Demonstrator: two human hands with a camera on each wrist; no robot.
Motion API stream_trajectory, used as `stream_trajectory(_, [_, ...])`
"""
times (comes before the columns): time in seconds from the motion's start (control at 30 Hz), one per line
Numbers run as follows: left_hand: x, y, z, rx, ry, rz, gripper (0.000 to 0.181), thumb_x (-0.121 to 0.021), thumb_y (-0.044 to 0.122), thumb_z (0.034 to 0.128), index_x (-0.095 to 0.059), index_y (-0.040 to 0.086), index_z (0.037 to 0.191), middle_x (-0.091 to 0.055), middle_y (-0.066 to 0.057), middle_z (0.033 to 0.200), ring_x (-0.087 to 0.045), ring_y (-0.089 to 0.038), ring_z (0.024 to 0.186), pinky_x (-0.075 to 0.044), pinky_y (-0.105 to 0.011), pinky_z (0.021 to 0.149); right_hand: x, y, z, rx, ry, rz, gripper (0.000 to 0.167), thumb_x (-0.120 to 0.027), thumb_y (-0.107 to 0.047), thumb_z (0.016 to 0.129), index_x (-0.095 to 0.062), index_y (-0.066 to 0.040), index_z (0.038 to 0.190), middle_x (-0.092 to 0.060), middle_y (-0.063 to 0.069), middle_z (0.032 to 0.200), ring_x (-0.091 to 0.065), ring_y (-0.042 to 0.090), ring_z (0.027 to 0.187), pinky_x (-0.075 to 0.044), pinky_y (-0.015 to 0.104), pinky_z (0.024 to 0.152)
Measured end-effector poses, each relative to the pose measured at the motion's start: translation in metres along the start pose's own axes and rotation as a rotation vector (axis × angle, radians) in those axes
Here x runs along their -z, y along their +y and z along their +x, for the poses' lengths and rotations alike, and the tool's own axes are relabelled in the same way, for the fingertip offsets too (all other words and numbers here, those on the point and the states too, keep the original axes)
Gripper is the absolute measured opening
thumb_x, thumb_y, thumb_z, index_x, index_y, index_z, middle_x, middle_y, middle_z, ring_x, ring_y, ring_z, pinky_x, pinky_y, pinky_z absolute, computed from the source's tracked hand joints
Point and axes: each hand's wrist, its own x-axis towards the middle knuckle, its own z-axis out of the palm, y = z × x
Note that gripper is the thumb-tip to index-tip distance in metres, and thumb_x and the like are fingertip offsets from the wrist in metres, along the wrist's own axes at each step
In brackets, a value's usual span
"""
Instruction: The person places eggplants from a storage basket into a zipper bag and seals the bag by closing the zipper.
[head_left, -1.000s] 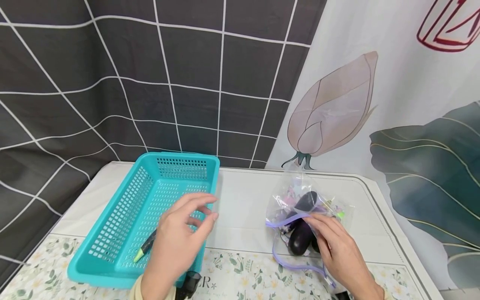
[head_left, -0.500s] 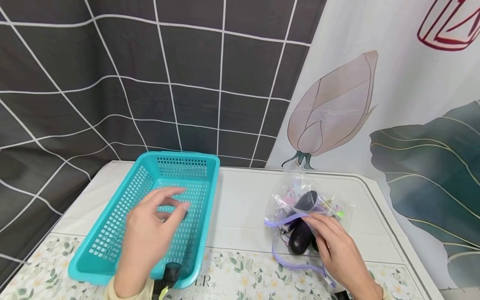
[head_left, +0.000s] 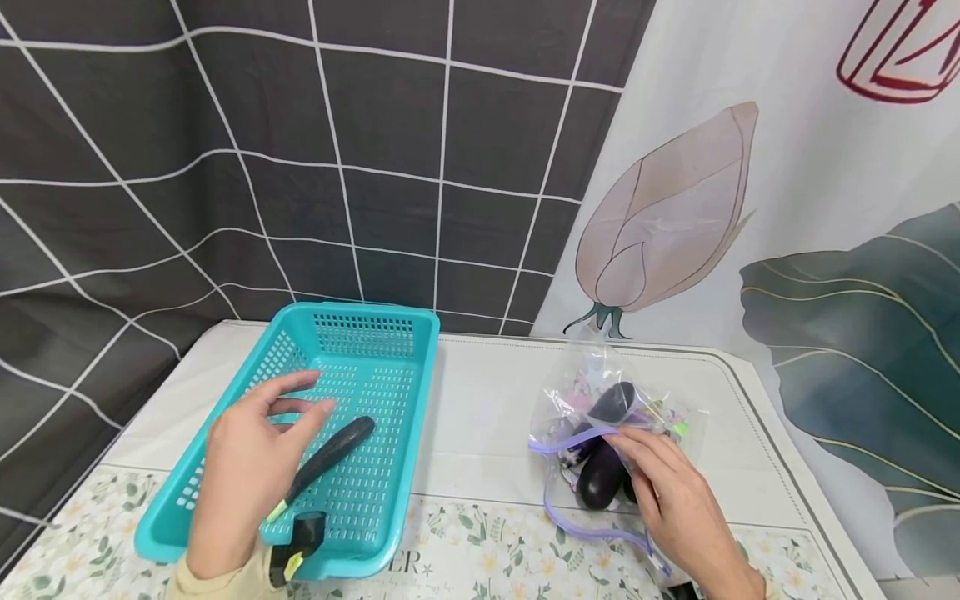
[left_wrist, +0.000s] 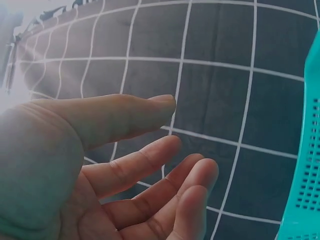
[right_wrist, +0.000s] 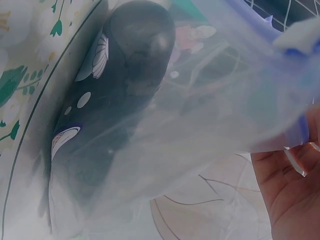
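Note:
In the head view my left hand [head_left: 251, 450] hovers over the left side of a turquoise basket [head_left: 424, 400]. Its fingers are loosely bent with nothing between them; the left wrist view shows the same bare fingers [left_wrist: 145, 160]. A slim dark eggplant [head_left: 333, 454] with a pale green end lies slantwise on the basket floor, partly behind that hand. On the right, my right hand [head_left: 678, 504] pinches the purple zip edge of a clear plastic bag [head_left: 551, 408]. Inside the bag are dark purple eggplants [head_left: 600, 477]; the right wrist view shows one dark eggplant [right_wrist: 135, 55] through the film.
A white table [head_left: 487, 400] with a flowered cloth [head_left: 465, 542] in front bears both basket and bag. Behind it hang a dark gridded curtain [head_left: 390, 125] and a pale curtain [head_left: 690, 67] with a printed bud.
My left hand has moved leftward across the basket, uncovering more of the slim eggplant lying in it. The right hand has kept its hold on the bag's edge.

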Motion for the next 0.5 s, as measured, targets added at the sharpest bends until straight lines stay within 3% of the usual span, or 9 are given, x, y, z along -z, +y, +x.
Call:
stream_trajectory(0.17, [0.001, -0.008, 0.006, 0.014, -0.032, 0.046, 0.047, -0.074, 0.03, 0.0921, -0.064, 0.009, 0.133, -0.071, -0.018, 0.113, -0.072, -0.033, 0.088, -0.056, -0.05, 0.074, 0.0, 0.0, 0.0, -0.017, -0.015, -0.003, 0.059, -0.061, 0.018, 0.077, -0.067, -0.011, 0.129, -0.063, 0.01, 0.127, -0.058, 0.025, 0.113, -0.03, 0.01, 0.103])
stream_trajectory(0.5, [-0.001, -0.016, 0.019, -0.045, -0.168, 0.137, 0.051, -0.073, 0.029, 0.0921, -0.061, 0.002, 0.134, -0.064, -0.022, 0.127, -0.067, -0.038, 0.105, -0.054, -0.054, 0.079, -0.001, 0.002, -0.001, 0.008, 0.009, 0.018, 0.058, -0.061, 0.019, 0.076, -0.067, -0.008, 0.127, -0.064, 0.012, 0.125, -0.058, 0.026, 0.112, -0.03, 0.01, 0.105])
